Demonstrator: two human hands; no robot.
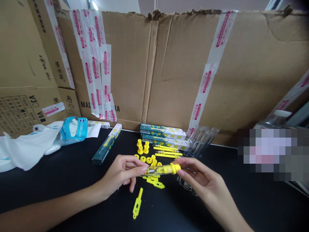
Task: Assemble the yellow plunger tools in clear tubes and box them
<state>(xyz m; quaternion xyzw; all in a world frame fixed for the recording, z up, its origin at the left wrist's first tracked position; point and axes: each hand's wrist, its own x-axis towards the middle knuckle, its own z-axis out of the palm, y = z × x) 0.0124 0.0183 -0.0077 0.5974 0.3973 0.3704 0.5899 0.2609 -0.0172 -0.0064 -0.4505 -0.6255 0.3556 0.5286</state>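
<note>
A clear tube [158, 170] with a spring and yellow parts inside lies nearly level between my hands. My left hand [124, 172] pinches its left end between thumb and fingers. At the tube's right end sits a yellow cap [175, 168], gripped by the thumb and fingertips of my right hand [200, 175]. Flat yellow pieces [155, 183] lie below the tube, and a single yellow piece [137, 204] rests nearer to me. Behind the tube are several yellow rings [143, 159] and yellow caps [140, 149].
Green and white boxes [164, 137] lie at the back, with another box [107, 145] to their left. Clear tubes [199, 141] stand right of them. Yellow rods [167, 152] lie in front. Metal hooks [187, 186] are beside my right hand. Cardboard [183, 71] walls the table.
</note>
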